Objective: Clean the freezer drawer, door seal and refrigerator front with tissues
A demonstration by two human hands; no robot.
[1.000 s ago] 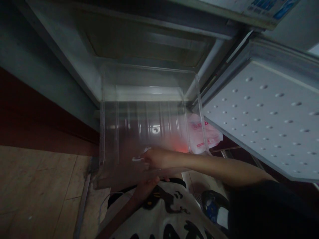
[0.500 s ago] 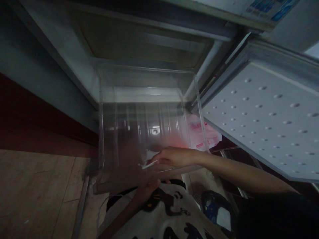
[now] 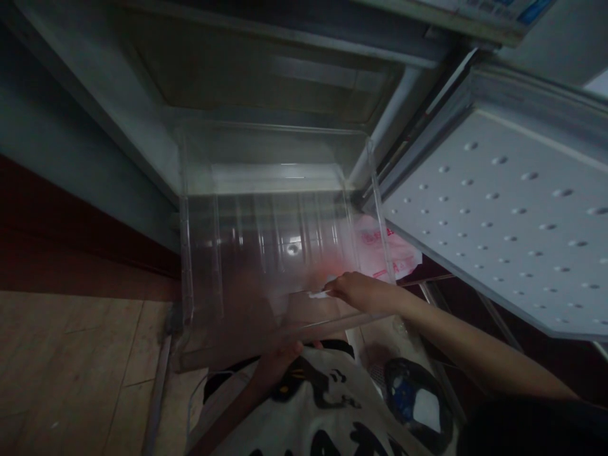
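A clear plastic fridge drawer (image 3: 185, 266) spans the space in front of my body, its far end at the fridge opening. My left hand (image 3: 285, 353) is at the drawer's near edge, thumb against the outer wall; its other fingers are mostly hidden below the rim. Over the drawer's inside, near its right front part, my right hand (image 3: 358, 291) is closed on a thin white wipe (image 3: 323, 292). A little of the wipe sticks out past the fingertips, towards the drawer floor.
An open fridge door (image 3: 517, 228) with a dimpled white inner panel stands to the right. The fridge compartment (image 3: 275, 82) lies ahead. Beyond the drawer's right wall is a pink and white plastic bag (image 3: 403, 256). A dark bag (image 3: 418, 405) sits on the floor, lower right.
My right hand has moved right with the wipe, from the middle of the drawer's front towards its right side. My left hand stays at the near edge.
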